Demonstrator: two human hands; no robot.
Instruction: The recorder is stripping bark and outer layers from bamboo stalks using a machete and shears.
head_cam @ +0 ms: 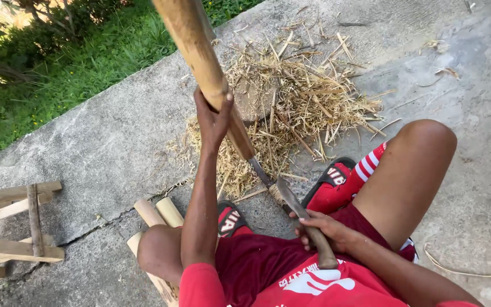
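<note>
sunlit concrete slab, grass beyond

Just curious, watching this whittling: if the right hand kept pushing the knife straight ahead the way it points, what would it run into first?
The right hand points the knife up toward the tapered end of the wooden pole held by the left hand. It would probably meet that tip first, with the shavings pile beyond, though depth is unclear.

A long round tan-brown wooden pole is darkening to a deeper brown toward its lower end. The curved steel knife blade is showing dull grey — its handle dark brown. The heap of dry shavings is glowing pale straw-yellow on mottled grey concrete. Deep red shorts, red sandals with black straps and white stripes — bright green grass beyond.
</note>
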